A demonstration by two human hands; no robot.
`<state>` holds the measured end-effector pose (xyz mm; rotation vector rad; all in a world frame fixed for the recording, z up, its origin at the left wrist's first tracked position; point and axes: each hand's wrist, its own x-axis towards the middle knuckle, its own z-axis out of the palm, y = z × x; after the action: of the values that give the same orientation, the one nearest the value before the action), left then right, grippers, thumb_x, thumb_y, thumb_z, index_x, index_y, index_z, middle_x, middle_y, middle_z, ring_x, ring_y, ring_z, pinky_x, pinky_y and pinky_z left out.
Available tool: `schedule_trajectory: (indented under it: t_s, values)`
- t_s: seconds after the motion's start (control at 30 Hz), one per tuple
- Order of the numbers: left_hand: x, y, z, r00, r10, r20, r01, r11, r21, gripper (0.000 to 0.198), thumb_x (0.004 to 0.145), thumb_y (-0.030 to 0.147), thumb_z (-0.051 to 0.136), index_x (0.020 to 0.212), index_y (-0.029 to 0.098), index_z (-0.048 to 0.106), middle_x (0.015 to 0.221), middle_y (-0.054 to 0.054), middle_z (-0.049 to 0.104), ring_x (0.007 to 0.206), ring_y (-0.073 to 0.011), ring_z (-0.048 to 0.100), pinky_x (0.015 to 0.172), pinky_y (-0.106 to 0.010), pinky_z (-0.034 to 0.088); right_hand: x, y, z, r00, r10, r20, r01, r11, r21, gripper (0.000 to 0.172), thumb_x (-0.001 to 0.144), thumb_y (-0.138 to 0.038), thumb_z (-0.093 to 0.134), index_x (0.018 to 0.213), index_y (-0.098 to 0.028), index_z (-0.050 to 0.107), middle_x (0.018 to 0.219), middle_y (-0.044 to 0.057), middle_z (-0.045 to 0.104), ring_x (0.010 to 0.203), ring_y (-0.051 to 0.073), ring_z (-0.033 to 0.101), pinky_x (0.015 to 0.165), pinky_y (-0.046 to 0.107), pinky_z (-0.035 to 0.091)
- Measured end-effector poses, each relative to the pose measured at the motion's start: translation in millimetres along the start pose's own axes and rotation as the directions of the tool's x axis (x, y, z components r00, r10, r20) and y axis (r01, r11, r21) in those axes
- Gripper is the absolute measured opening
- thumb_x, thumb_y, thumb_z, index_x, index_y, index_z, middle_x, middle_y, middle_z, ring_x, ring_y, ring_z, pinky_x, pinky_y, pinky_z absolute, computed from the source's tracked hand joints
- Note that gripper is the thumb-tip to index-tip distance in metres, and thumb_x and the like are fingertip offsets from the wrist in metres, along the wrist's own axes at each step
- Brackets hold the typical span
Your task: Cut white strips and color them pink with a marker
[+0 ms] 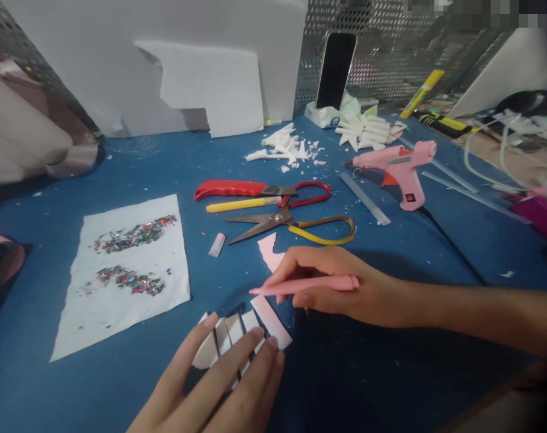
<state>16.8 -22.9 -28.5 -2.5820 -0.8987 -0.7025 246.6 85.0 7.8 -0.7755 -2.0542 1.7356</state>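
Note:
My right hand (327, 279) is closed around a pink marker (318, 285), its tip just above the upper end of a pink-tinted paper strip (272, 322). Fingers spread and lying flat, my left hand (228, 373) rests over several small white paper strips (230, 331) side by side, and its fingertips reach the pink strip's edge. A pink paper scrap (270, 252) lies just beyond my right hand. The marker's cap (217, 245) is probably the small pink-and-clear piece on the table farther left.
Scissors (280, 218), a red-handled knife (232, 189) and a yellow marker (244, 204) lie ahead. A pink glue gun (408, 168) with its cord stands right, near a glue stick (366, 198). Left is white paper (124, 261) with glitter pieces. A phone (337, 69) leans at the back.

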Motion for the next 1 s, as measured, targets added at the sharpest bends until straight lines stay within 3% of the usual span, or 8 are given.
schedule_trajectory:
  t_s: [0.13,0.27,0.4,0.53,0.67,0.8,0.93,1.0]
  values:
    - [-0.1,0.2,0.1,1.000,0.007,0.015,-0.007,1.000,0.014,0.029,0.086,0.011,0.057,0.112,0.020,0.064,0.113,0.006,0.066,0.108,-0.0139,0.057,0.118,-0.045,0.027,-0.9,-0.4,0.5,0.997,0.066,0.031,-0.067,0.997,0.026,0.030,0.095,-0.039,0.053,0.096,-0.012,0.065,0.084,0.003,0.061,0.070,0.010,0.054,0.058,0.020,0.041]
    - [0.1,-0.1,0.0,1.000,-0.001,0.003,0.001,1.000,0.004,0.030,0.085,0.009,0.057,0.111,0.020,0.065,0.111,0.006,0.067,0.108,-0.0142,0.057,0.119,-0.045,0.027,-0.2,-1.2,0.1,1.000,-0.007,0.009,0.007,1.000,-0.007,0.027,0.092,-0.036,0.059,0.106,-0.014,0.064,0.094,0.004,0.063,0.082,0.012,0.057,0.071,0.022,0.045]
    - [0.5,0.2,-0.5,1.000,0.001,0.002,-0.001,1.000,-0.003,0.030,0.084,0.010,0.059,0.112,0.018,0.065,0.111,0.005,0.067,0.107,-0.0146,0.057,0.118,-0.045,0.027,0.2,-0.6,-0.5,0.999,0.043,0.034,-0.044,0.998,0.034,0.031,0.096,-0.039,0.051,0.095,-0.012,0.066,0.084,0.003,0.061,0.071,0.010,0.054,0.060,0.020,0.043]
    - [0.4,0.6,-0.1,1.000,-0.007,-0.003,0.007,1.000,-0.009,0.029,0.083,0.009,0.059,0.110,0.019,0.065,0.110,0.005,0.067,0.107,-0.0145,0.057,0.118,-0.045,0.027,0.3,-0.1,-1.0,1.000,0.002,0.010,-0.001,1.000,-0.014,0.026,0.092,-0.036,0.058,0.104,-0.014,0.065,0.093,0.003,0.063,0.081,0.011,0.056,0.070,0.021,0.044]
    - [0.0,0.2,0.2,1.000,0.009,0.002,-0.009,1.000,0.008,0.028,0.086,0.010,0.055,0.111,0.020,0.065,0.111,0.005,0.068,0.107,-0.0147,0.058,0.118,-0.046,0.028,0.6,-0.2,-0.8,0.998,0.049,0.028,-0.049,0.999,0.014,0.026,0.094,-0.036,0.054,0.095,-0.012,0.067,0.084,0.002,0.062,0.071,0.009,0.054,0.061,0.019,0.041]
    - [0.5,-0.4,-1.0,1.000,0.003,0.008,-0.003,1.000,-0.005,0.029,0.086,0.009,0.054,0.111,0.019,0.065,0.112,0.005,0.068,0.107,-0.0144,0.057,0.119,-0.045,0.026,0.9,-0.8,-0.3,1.000,0.002,0.029,-0.002,1.000,-0.003,0.026,0.092,-0.035,0.060,0.105,-0.013,0.065,0.094,0.003,0.064,0.082,0.010,0.056,0.071,0.020,0.043]
    - [0.7,-0.9,-1.9,1.000,0.011,0.024,-0.011,1.000,-0.008,0.028,0.089,0.012,0.052,0.112,0.020,0.064,0.114,0.005,0.067,0.109,-0.0145,0.056,0.119,-0.046,0.026,0.6,-1.0,-0.7,0.998,0.059,0.038,-0.060,0.998,0.004,0.027,0.094,-0.037,0.055,0.099,-0.013,0.067,0.085,0.002,0.062,0.070,0.009,0.053,0.060,0.020,0.041]
    - [0.3,-0.9,-1.6,1.000,0.015,0.021,-0.015,1.000,-0.002,0.028,0.088,0.013,0.054,0.112,0.020,0.064,0.114,0.005,0.067,0.110,-0.0146,0.056,0.118,-0.045,0.027,0.5,-1.0,-1.1,0.999,0.029,0.032,-0.029,0.999,-0.016,0.029,0.093,-0.038,0.056,0.104,-0.014,0.066,0.089,0.003,0.063,0.075,0.011,0.055,0.065,0.021,0.043]
